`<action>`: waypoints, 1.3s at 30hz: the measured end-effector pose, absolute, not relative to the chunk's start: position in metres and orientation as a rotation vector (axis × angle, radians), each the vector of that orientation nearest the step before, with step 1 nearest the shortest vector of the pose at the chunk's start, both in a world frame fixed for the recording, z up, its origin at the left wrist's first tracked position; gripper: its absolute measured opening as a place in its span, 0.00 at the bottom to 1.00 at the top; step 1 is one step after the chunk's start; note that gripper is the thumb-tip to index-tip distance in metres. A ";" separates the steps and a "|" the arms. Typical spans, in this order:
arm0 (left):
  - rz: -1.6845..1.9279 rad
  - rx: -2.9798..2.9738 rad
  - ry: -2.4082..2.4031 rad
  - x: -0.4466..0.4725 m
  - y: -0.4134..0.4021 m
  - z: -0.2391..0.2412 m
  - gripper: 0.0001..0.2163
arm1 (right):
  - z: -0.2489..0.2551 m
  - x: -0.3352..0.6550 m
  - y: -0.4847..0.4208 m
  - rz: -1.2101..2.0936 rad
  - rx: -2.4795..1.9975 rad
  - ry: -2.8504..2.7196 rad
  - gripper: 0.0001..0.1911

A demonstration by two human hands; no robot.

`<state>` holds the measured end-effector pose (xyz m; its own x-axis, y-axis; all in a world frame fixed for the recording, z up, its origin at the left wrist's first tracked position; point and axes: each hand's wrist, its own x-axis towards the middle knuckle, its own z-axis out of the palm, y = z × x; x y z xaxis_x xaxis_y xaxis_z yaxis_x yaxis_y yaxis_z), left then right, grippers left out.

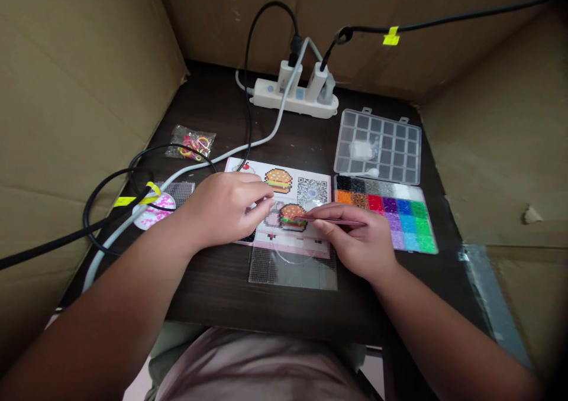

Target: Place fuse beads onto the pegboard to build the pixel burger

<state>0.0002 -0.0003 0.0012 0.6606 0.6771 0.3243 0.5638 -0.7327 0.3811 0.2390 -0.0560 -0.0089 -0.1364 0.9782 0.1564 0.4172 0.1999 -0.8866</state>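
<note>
My right hand (361, 238) grips thin reddish tweezers (332, 220). Their tip is at a burger made of small beads (293, 217), with brown, green and red rows. This bead burger sits on a clear pegboard (290, 271) that overlaps a printed pattern sheet (317, 179). The sheet shows a pixel burger (278, 180) and a QR code. To the left of the beads, my left hand (228, 209) rests over the sheet's edge, its thumb and index finger loosely apart and nothing visible between them.
At right stands a bead box (390, 212) sorted by colour, its clear lid (377, 146) folded back. A white power strip (293, 98) with cables lies behind. Cables (119, 217) cross the left side, near a pink-white round piece (153, 212) and a bag of coloured rings (190, 144). Cardboard walls surround the table.
</note>
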 end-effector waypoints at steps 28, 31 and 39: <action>0.675 2.613 1.000 0.000 -0.001 0.000 0.10 | -0.008 0.238 -0.055 0.904 -1.324 -1.693 0.05; 0.660 2.614 1.002 -0.001 0.000 0.000 0.10 | -0.008 0.239 -0.055 0.896 -1.317 -1.691 0.05; 0.656 2.606 1.026 0.000 -0.001 0.000 0.10 | -0.009 0.239 -0.055 0.905 -1.302 -1.701 0.05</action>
<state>-0.0004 -0.0010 0.0001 0.6479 0.6946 0.3126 0.5750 -0.7152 0.3973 0.2395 -0.0551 -0.0086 -0.1567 0.9737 0.1653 0.4066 0.2161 -0.8877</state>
